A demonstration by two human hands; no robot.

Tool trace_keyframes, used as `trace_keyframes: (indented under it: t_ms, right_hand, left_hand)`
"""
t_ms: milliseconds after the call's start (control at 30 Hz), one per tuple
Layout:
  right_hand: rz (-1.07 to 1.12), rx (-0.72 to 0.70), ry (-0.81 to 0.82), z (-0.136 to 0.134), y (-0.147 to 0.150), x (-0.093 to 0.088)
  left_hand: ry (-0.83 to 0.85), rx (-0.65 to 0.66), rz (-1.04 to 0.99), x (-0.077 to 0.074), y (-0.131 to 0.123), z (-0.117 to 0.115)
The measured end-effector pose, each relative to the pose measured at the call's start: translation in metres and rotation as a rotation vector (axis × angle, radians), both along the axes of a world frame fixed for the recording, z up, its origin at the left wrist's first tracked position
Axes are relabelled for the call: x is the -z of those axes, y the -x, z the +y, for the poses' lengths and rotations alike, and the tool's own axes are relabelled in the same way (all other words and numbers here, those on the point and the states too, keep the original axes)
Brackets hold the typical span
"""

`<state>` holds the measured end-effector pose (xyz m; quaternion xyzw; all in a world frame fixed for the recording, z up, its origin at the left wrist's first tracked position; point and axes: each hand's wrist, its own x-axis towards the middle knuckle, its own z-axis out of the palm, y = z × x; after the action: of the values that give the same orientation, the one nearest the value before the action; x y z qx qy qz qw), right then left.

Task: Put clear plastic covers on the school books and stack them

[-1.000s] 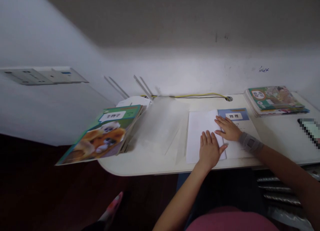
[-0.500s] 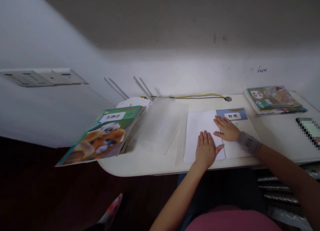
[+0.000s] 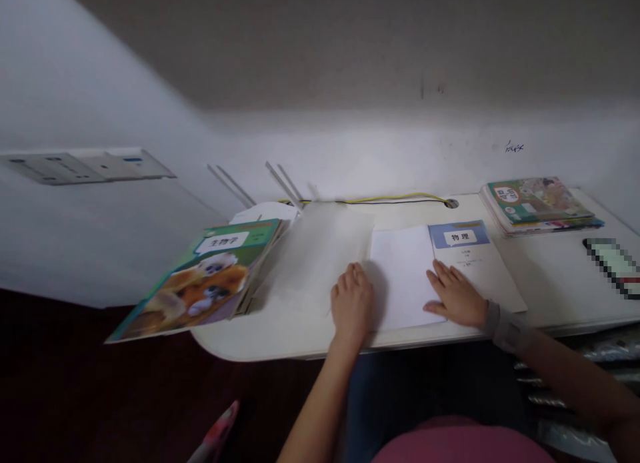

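A physics textbook (image 3: 480, 266) lies open on the white desk, its blue-topped title page on the right and a blank white page (image 3: 400, 269) on the left. My right hand (image 3: 457, 296) rests on the lower part of the book near the fold, fingers apart and palm down; a grey band is on the wrist. At the left edge of the blank page, my left hand (image 3: 353, 303) is closed with bent fingers on the edge of a translucent plastic sheet (image 3: 310, 256). Its fingertips are partly hidden. The sheet spreads left from the book.
Biology books (image 3: 200, 276) are stacked at left, overhanging the desk's rounded edge. Another book stack (image 3: 545, 203) stands at back right, near a pixelated device (image 3: 613, 266). A router with antennas (image 3: 285, 183) and a yellow cable (image 3: 390, 198) run along the wall.
My left hand has moved left from the blank page to its outer edge, and its fingers have curled. My right hand has slid down the title page, uncovering the printed heading.
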<state>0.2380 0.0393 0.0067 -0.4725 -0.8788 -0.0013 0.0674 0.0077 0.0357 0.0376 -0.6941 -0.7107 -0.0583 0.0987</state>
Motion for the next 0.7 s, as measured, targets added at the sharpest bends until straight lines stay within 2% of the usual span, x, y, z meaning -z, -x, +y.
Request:
trace_keyframes:
  t_ms: [100, 200, 267, 367, 467, 533, 600, 700]
  right_hand:
    - [0.067, -0.029, -0.045, -0.03, 0.003, 0.005]
    - [0.108, -0.052, -0.061, -0.036, 0.003, 0.007]
    - [0.115, -0.07, -0.056, -0.033, 0.0, 0.006]
    - [0.124, -0.082, -0.026, -0.026, -0.004, 0.004]
    - [0.149, -0.097, 0.018, -0.024, -0.005, 0.002]
    - [0.178, -0.123, 0.041, -0.024, -0.002, 0.002]
    - [0.208, -0.16, 0.065, -0.025, 0.004, 0.002]
    - [0.277, -0.196, 0.131, -0.025, 0.012, 0.003]
  left_hand:
    - [0.143, -0.136, -0.047, -0.009, 0.031, 0.005]
    - [0.306, -0.196, -0.244, -0.009, 0.056, 0.015]
    - [0.362, -0.138, -0.465, -0.009, 0.069, 0.02]
    - [0.301, 0.002, -1.028, -0.017, 0.076, 0.022]
    - [0.271, 0.12, -1.671, -0.034, 0.069, 0.019]
    - [0.297, 0.204, -1.945, -0.045, 0.058, 0.018]
    - [0.265, 0.281, -2.091, -0.051, 0.043, 0.02]
    - [0.132, 0.278, -2.175, -0.044, 0.012, 0.021]
